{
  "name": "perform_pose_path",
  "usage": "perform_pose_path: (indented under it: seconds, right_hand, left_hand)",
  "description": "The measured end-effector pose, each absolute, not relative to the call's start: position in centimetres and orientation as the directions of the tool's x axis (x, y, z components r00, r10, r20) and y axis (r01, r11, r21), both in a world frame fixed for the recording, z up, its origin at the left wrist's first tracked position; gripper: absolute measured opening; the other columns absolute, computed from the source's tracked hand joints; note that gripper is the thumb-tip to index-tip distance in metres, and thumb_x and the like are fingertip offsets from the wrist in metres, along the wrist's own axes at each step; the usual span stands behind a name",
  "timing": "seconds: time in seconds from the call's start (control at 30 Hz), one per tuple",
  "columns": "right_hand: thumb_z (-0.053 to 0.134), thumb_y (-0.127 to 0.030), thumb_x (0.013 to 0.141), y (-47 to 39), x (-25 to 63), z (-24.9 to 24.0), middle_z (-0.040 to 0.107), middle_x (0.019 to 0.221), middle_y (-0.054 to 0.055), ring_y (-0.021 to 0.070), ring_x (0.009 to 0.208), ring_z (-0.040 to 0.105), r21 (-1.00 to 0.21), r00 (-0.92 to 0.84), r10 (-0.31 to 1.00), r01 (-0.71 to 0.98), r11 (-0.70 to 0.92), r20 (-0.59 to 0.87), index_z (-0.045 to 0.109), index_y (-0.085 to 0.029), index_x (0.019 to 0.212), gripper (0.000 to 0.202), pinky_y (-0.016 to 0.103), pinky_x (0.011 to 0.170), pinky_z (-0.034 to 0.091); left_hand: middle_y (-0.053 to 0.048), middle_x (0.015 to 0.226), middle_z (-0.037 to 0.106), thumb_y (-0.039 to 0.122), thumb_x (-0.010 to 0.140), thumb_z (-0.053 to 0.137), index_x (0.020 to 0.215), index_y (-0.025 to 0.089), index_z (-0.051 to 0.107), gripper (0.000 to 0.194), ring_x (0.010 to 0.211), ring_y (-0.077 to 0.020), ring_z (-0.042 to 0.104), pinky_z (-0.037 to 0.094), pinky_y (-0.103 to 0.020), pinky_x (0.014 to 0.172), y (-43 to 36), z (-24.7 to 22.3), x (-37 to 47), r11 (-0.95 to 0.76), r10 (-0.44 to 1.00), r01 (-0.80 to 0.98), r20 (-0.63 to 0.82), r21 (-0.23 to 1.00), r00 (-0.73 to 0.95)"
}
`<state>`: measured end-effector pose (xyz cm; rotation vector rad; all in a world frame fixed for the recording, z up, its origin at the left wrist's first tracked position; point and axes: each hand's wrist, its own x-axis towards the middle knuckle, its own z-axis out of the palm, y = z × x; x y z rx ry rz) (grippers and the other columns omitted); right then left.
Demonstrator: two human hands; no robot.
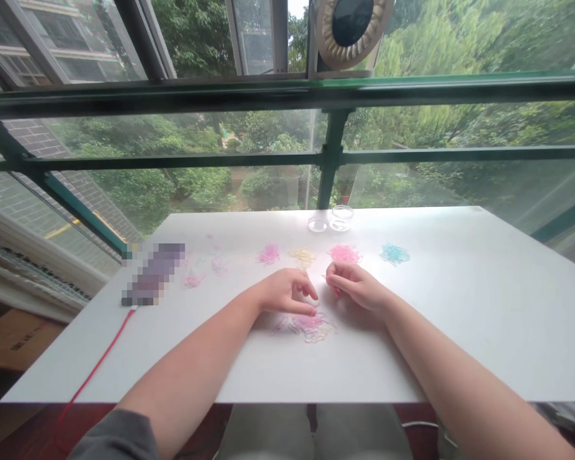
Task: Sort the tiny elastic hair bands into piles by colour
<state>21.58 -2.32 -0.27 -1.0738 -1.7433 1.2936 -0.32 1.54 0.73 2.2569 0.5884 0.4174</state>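
Note:
A mixed heap of small rubber bands, mostly pink and pale, lies near the middle of the white table. Just above its far edge is my left hand, thumb and fingers apart with nothing held between them. To the right, my right hand is closed in a pinch, with a thin pale rubber band faintly showing at the fingertips. Beyond the hands, sorted piles form a row: a magenta pile, a yellow pile, a bright pink pile and a teal pile.
Fainter pink bands and pale bands lie at the left, beside a pixelated phone-like object with a red cable. At the far edge stand a clear round container and its lid, before a green railing.

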Motion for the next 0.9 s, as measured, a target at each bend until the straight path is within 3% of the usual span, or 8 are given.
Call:
perform_pose_path:
  seconds: [0.13,0.33,0.53,0.9]
  right_hand:
    - [0.053,-0.042,0.085,-2.1,21.6,-0.4,0.049,0.060,-0.003,0.0098,0.054,0.046,-0.976,-0.400,0.915,0.171,0.137,0.058,0.045,-0.018,0.074,0.028,0.024,0.056,0.036]
    - [0.059,-0.045,0.079,-1.3,21.6,0.1,0.052,0.062,-0.003,0.0097,0.054,0.048,-0.991,-0.457,0.889,0.129,0.019,-0.042,0.049,-0.017,0.077,0.030,0.025,0.055,0.038]
    - [0.065,-0.042,0.074,0.4,21.4,1.2,0.055,0.062,-0.002,0.0091,0.053,0.053,-0.976,-0.513,0.833,0.163,-0.142,-0.207,0.049,-0.016,0.075,0.030,0.023,0.053,0.039]
    - [0.055,-0.033,0.081,-1.0,20.5,0.2,0.053,0.056,-0.003,0.0096,0.049,0.048,-0.927,-0.461,0.881,0.367,0.079,-0.108,0.052,-0.018,0.077,0.016,0.022,0.046,0.035]
  left_hand:
    - [-0.004,0.077,0.060,0.032,0.082,0.054,0.080,0.017,0.072,0.024,0.068,-0.0101,0.052,0.042,-0.021,0.065,1.6,0.5,-0.1,-0.611,0.567,0.273,0.171,0.743,0.806]
    - [-0.002,0.076,0.064,0.027,0.074,0.059,0.082,0.015,0.066,0.016,0.062,-0.0091,0.052,0.042,-0.020,0.058,1.7,-0.3,0.4,-0.521,0.709,0.358,0.160,0.775,0.687]
    - [0.000,0.074,0.064,0.020,0.069,0.060,0.079,0.015,0.063,0.011,0.056,-0.0069,0.050,0.042,-0.020,0.056,1.5,-0.3,0.4,-0.502,0.690,0.361,0.112,0.786,0.715]
    - [-0.005,0.086,0.065,0.026,0.073,0.062,0.091,0.015,0.062,0.021,0.065,-0.0097,0.057,0.048,-0.021,0.059,1.5,-0.1,0.5,-0.466,0.757,0.341,0.169,0.816,0.631]
